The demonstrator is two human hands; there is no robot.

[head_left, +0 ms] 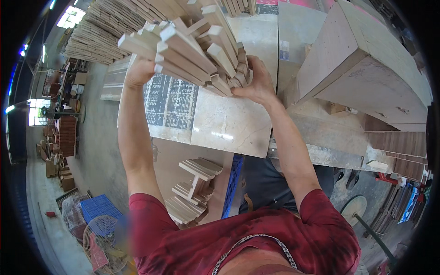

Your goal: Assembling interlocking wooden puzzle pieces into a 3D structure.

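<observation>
A big loose bundle of pale wooden strips (188, 52) stands tilted over the far part of the worktable, their ends uneven. My left hand (141, 72) is at the bundle's left side, its fingers mostly hidden behind the wood. On the right, my right hand (258, 82) wraps round the lower end of the same bundle, thumb in front. Both arms reach far forward. Beneath lies the stone-topped worktable (233, 123), with a dark, white-speckled panel (169, 103) on its left part.
Stacked wooden strips (98, 34) rise behind at the far left. A large wooden box (330, 64) stands on the right. More cut strips (195, 188) lie in piles below the table's near edge. A wire fan (104, 243) and blue crate (100, 208) stand lower left.
</observation>
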